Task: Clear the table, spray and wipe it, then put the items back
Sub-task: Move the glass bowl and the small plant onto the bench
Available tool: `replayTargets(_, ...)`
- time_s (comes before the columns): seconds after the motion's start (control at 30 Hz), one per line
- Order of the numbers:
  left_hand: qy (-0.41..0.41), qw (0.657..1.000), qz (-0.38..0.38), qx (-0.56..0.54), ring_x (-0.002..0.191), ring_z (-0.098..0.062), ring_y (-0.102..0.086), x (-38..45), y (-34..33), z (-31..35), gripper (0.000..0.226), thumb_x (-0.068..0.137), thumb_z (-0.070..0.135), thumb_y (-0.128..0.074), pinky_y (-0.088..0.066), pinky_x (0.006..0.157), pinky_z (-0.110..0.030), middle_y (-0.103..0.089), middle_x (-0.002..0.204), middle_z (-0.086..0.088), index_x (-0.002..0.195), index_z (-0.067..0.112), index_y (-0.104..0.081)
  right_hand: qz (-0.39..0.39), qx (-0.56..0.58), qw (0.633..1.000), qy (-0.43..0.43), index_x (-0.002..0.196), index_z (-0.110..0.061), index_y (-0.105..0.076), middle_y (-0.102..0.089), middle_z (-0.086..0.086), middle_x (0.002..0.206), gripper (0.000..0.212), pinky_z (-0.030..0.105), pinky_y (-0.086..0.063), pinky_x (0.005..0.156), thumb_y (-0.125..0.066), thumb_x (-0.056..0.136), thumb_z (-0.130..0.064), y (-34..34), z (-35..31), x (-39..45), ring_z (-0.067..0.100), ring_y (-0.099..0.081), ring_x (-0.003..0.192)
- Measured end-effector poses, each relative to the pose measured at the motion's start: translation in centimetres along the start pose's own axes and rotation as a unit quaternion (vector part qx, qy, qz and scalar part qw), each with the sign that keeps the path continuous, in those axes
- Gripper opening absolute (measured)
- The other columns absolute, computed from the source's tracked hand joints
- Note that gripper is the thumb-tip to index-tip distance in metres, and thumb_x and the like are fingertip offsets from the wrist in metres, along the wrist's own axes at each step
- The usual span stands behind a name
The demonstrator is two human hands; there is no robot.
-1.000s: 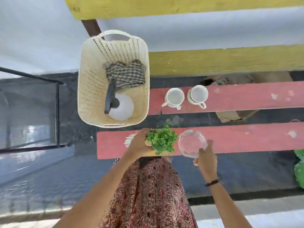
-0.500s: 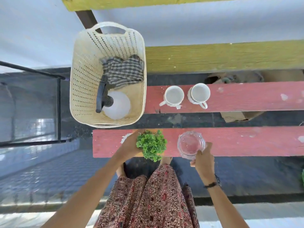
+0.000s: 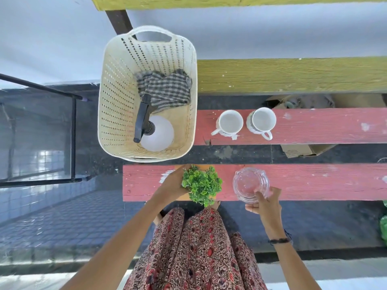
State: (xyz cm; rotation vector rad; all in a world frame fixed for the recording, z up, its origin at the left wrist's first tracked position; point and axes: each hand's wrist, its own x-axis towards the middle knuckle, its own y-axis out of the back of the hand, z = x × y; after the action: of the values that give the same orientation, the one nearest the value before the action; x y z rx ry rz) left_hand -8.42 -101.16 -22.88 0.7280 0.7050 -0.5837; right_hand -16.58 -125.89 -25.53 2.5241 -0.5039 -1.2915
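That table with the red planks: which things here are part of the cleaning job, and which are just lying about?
Part of the job:
small green plant in left hand
glass jar at right hand
two white cups
spray bottle
checked cloth
basket

Lying about:
cardboard box
green bag

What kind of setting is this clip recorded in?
Probably an outdoor patio or yard with a rough slatted table: painted wooden planks with gaps showing dark paving below, tiled ground at the left, and a metal railing. A plastic basket with a spray bottle suggests household cleaning.
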Motion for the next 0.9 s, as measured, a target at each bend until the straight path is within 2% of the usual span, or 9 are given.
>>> replayTargets(0.07, -0.021, 1.0, 0.001, 0.015, 0.093, -0.022, -0.06, 0.0, 0.3, 0.1, 0.074, 0.078, -0.01, -0.061, -0.042, 0.066, -0.018, -0.055, 0.128, -0.011, 0.142, 0.011, -0.029, -0.004, 0.045, 0.999, -0.025, 0.124, -0.014, -0.034, -0.064, 0.018, 0.097, 0.038, 0.017, -0.054, 0.049, -0.055, 0.092, -0.018, 0.0, 0.0, -0.1, 0.014, -0.07, 0.056)
replayTargets(0.13, -0.036, 0.999, -0.008, 0.032, 0.084, -0.024, -0.061, 0.0, 0.6, -0.2, 0.074, 0.08, -0.008, -0.061, -0.041, 0.063, -0.021, -0.058, 0.121, -0.02, 0.142, 0.011, -0.027, -0.011, 0.089, 0.995, -0.033, 0.125, -0.014, -0.034, -0.063, 0.021, 0.102, 0.038, 0.021, -0.057, 0.055, -0.054, 0.093, -0.014, 0.0, 0.1, -0.5, 0.022, -0.071, 0.07)
replayTargets(0.17, -0.042, 0.998, -0.013, 0.037, 0.085, -0.026, -0.061, -0.1, 0.7, -0.3, 0.074, 0.08, -0.006, -0.062, -0.042, 0.067, -0.022, -0.057, 0.119, -0.024, 0.143, 0.011, -0.026, -0.013, 0.108, 0.994, -0.031, 0.122, -0.017, -0.032, -0.062, 0.023, 0.103, 0.036, 0.021, -0.058, 0.059, -0.052, 0.093, -0.011, 0.1, 0.1, -0.9, 0.027, -0.07, 0.077)
replayTargets(0.23, -0.052, 0.998, -0.021, 0.038, 0.11, -0.03, -0.056, -0.1, 0.9, -0.8, 0.074, 0.081, -0.002, -0.063, -0.039, 0.081, -0.018, -0.053, 0.128, -0.021, 0.143, 0.012, -0.025, -0.017, 0.141, 0.99, -0.024, 0.116, -0.024, -0.029, -0.059, 0.025, 0.108, 0.035, 0.021, -0.058, 0.064, -0.05, 0.094, -0.007, 0.0, 0.2, -1.7, 0.031, -0.066, 0.088)
replayTargets(0.3, -0.054, 0.997, -0.035, 0.037, 0.13, -0.024, -0.041, -0.3, 1.1, -1.1, 0.076, 0.083, 0.003, -0.064, -0.026, 0.099, -0.016, -0.042, 0.143, -0.011, 0.145, 0.011, -0.021, -0.018, 0.16, 0.987, -0.016, 0.114, -0.026, -0.031, -0.059, 0.024, 0.111, 0.033, 0.019, -0.057, 0.065, -0.05, 0.094, -0.007, -0.2, 0.2, -2.0, 0.023, -0.069, 0.084)
replayTargets(0.37, -0.05, 0.997, -0.045, 0.04, 0.135, -0.02, -0.035, -0.4, 1.2, -1.2, 0.078, 0.084, 0.006, -0.063, -0.02, 0.105, -0.018, -0.036, 0.148, -0.008, 0.146, 0.012, -0.017, -0.012, 0.165, 0.986, -0.007, 0.111, -0.025, -0.035, -0.059, 0.023, 0.111, 0.029, 0.017, -0.056, 0.064, -0.05, 0.094, -0.007, -0.4, 0.3, -2.2, 0.014, -0.071, 0.075)
replayTargets(0.63, -0.064, 0.997, -0.025, 0.042, 0.132, -0.019, -0.039, -0.1, 0.9, -1.6, 0.076, 0.083, 0.004, -0.064, -0.024, 0.105, -0.019, -0.038, 0.147, -0.007, 0.145, 0.013, -0.022, 0.032, 0.148, 0.988, 0.009, 0.099, -0.03, -0.043, -0.063, 0.025, 0.106, 0.027, 0.02, -0.058, 0.066, -0.053, 0.093, -0.006, -0.8, 0.3, -2.1, 0.011, -0.072, 0.073)
replayTargets(0.77, -0.077, 0.996, -0.011, 0.038, 0.131, -0.018, -0.04, -0.1, 0.9, -1.4, 0.072, 0.082, 0.004, -0.064, -0.022, 0.103, -0.015, -0.04, 0.144, -0.006, 0.143, 0.013, -0.028, 0.031, 0.165, 0.986, 0.003, 0.11, -0.024, -0.039, -0.061, 0.021, 0.109, 0.029, 0.019, -0.057, 0.067, -0.052, 0.093, -0.005, -1.1, 0.1, -2.1, 0.015, -0.07, 0.079)
replayTargets(0.9, -0.073, 0.996, -0.004, 0.048, 0.133, -0.019, -0.037, 0.0, 0.9, -1.3, 0.072, 0.082, 0.004, -0.065, -0.021, 0.104, -0.016, -0.037, 0.146, -0.007, 0.143, 0.01, -0.029, 0.04, 0.167, 0.985, -0.006, 0.111, -0.024, -0.038, -0.061, 0.023, 0.109, 0.03, 0.019, -0.058, 0.067, -0.051, 0.093, -0.005, -1.3, 0.1, -2.2, 0.022, -0.066, 0.088)
